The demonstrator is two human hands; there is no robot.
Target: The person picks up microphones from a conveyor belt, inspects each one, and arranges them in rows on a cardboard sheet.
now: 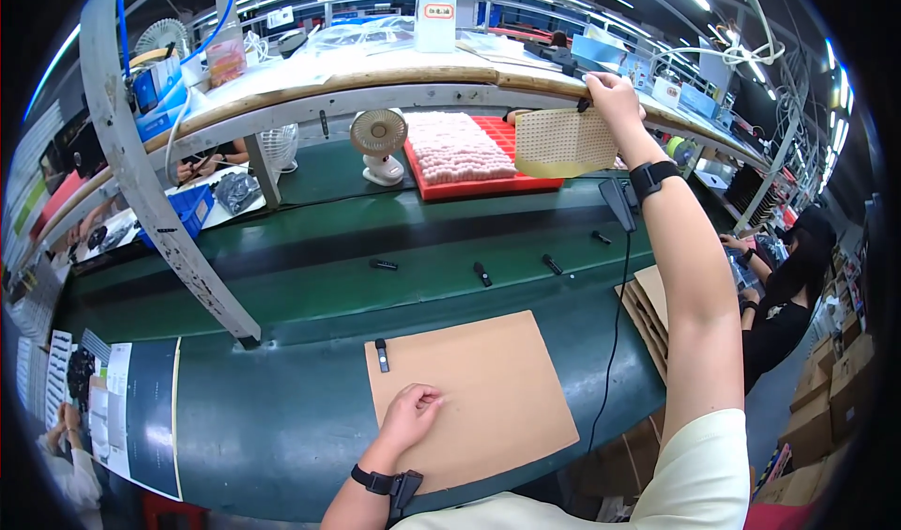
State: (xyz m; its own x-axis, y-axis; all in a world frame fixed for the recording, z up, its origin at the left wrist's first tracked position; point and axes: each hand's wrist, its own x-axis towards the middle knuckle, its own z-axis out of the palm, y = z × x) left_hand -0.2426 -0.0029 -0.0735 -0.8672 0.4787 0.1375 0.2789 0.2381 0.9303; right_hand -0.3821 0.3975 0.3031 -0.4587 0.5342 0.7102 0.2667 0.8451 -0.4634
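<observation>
My right hand (615,101) is raised to the shelf edge at the upper right, its fingers pinched around a small black piece (584,105) too small to name. Just below it hangs a yellowish sheet (566,141) with rows of dots, partly behind my wrist. My left hand (411,413) rests on a brown cardboard sheet (497,389), its fingers curled in with nothing showing in them. Close to that hand, at the cardboard's far left corner, lies a small black clip-on microphone (382,354) with a rounded dark top.
Similar black pieces (482,274) lie spaced along the green belt (328,276). A red tray (488,188) of pale pink foam pieces and a small fan (379,136) stand beyond. A slanted white post (169,201) rises at left. Stacked cardboard (643,314) and a co-worker (788,295) are at right.
</observation>
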